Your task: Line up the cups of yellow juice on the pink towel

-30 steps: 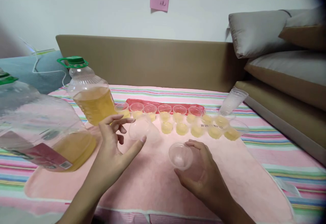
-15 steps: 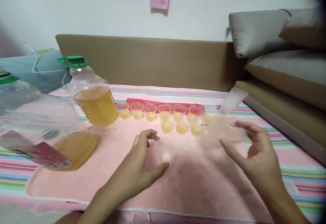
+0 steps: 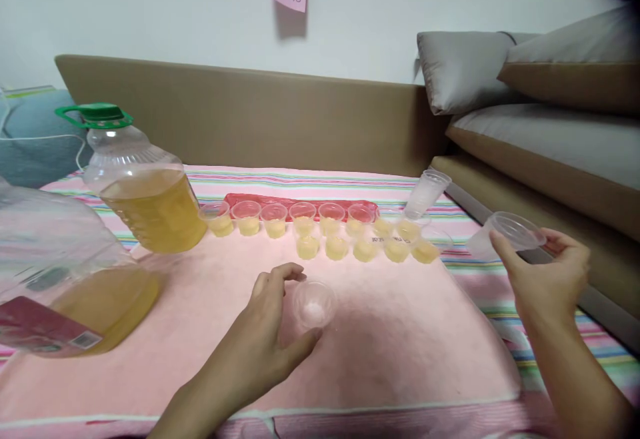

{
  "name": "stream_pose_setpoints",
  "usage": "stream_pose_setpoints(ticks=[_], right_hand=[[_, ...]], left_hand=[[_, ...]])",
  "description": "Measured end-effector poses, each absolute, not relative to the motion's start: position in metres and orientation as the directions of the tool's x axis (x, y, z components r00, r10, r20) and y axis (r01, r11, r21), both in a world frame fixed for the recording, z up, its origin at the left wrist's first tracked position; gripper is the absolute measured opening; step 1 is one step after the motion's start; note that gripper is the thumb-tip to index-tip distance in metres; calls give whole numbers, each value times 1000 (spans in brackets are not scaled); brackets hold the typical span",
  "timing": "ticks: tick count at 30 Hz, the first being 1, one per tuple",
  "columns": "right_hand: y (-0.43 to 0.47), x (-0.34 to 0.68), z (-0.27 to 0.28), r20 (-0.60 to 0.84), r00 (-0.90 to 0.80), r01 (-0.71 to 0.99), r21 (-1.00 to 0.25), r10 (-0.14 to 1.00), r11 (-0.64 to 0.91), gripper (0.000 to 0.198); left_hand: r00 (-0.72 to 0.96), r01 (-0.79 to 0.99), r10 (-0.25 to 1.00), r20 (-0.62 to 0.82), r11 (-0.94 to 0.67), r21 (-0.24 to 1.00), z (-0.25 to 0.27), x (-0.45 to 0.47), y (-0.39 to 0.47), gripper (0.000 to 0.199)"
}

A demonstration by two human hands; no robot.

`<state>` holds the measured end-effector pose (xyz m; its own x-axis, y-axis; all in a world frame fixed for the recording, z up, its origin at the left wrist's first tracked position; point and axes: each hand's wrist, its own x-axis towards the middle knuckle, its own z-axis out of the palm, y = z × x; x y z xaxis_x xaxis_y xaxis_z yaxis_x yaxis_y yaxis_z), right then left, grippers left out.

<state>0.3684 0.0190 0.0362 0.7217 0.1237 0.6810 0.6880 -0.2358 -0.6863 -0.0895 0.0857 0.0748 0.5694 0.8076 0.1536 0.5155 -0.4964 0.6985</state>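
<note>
Left hand (image 3: 267, 332) grip clamped round small clear empty plastic cup (image 3: 314, 303) standing on pink towel (image 3: 400, 346); right hand (image 3: 547, 279) grip pinches second clear cup (image 3: 510, 234), raised at far right.

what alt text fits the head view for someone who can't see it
The left hand grips an empty small clear plastic cup on a pink towel, while the right hand holds another clear plastic cup aloft, beside rows of oil-filled cups and large oil bottles.
</note>
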Motion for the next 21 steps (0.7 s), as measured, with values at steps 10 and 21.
stream_pose_setpoints(ticks=[10,21], right_hand=[[31,384,16,441,883,467,-798,157,-381,69],[29,390,8,351,917,398,-802,187,-446,71]], left_hand=[[550,521,825,130,-460,719,76,-89,87,61],[563,520,815,139,-480,706,77,-90,86,63]])
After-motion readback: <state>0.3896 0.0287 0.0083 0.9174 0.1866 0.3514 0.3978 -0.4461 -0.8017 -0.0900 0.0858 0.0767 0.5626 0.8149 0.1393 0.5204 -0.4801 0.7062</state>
